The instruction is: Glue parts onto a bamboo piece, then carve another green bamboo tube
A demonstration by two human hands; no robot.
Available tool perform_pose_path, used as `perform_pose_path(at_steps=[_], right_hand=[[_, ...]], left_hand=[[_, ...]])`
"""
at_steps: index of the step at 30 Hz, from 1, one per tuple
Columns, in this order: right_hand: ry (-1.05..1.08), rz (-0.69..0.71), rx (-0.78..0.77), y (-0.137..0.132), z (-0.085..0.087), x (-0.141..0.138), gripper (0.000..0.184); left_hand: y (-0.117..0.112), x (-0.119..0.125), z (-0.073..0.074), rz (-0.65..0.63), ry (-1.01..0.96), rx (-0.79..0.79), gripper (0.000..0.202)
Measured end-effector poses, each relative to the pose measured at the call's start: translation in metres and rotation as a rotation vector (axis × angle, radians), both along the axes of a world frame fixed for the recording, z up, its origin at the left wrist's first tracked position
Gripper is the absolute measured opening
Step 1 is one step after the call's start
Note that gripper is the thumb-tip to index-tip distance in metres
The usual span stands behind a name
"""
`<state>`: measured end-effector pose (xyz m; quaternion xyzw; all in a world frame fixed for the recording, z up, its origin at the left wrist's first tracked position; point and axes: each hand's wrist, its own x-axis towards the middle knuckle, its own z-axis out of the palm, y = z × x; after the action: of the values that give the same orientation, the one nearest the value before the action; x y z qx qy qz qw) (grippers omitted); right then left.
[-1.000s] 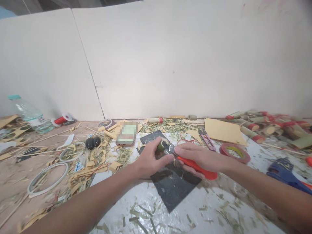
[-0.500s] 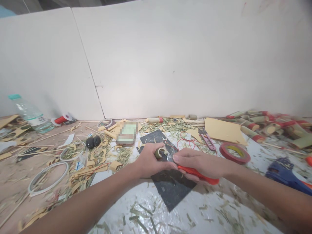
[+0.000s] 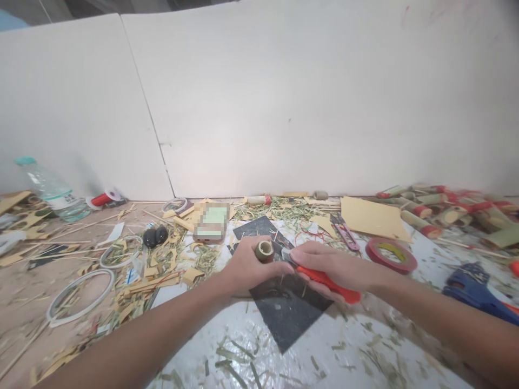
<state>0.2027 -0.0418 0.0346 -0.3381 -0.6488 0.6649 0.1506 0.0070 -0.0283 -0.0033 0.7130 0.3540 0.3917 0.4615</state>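
My left hand (image 3: 248,266) is closed around a short green bamboo tube (image 3: 264,250), whose hollow end faces up toward me. In my right hand (image 3: 330,265) is a utility knife with an orange-red handle (image 3: 330,285); its metal front part points at the left thumb, just right of the tube. Whether the blade touches the tube I cannot tell. Both hands are above a dark rectangular board (image 3: 290,319), which lies on a white sheet (image 3: 211,346) strewn with green shavings.
A phone (image 3: 211,221), tape rings (image 3: 81,294), and a clear bottle (image 3: 52,192) are on the left. To the right are a pink-handled cutter (image 3: 344,232), a red tape roll (image 3: 391,255), yellow card (image 3: 375,218), a blue glue gun (image 3: 478,292) and piled bamboo pieces (image 3: 450,208).
The tube's open end has turned more toward me and shows more fully. The knife has drawn slightly back from the tube's rim. Both hands keep their hold.
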Motion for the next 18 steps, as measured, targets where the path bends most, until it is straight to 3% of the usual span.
perform_pose_path(at_steps=[6, 18], right_hand=[[0.031, 0.044, 0.009, -0.0078, -0.0030, -0.0103, 0.047], [-0.003, 0.059, 0.057, -0.0098, -0.0021, -0.0094, 0.048]], left_hand=[[0.0007, 0.0025, -0.0061, -0.155, -0.130, -0.016, 0.048], [0.0002, 0.0003, -0.0042, -0.150, -0.057, 0.122, 0.055]])
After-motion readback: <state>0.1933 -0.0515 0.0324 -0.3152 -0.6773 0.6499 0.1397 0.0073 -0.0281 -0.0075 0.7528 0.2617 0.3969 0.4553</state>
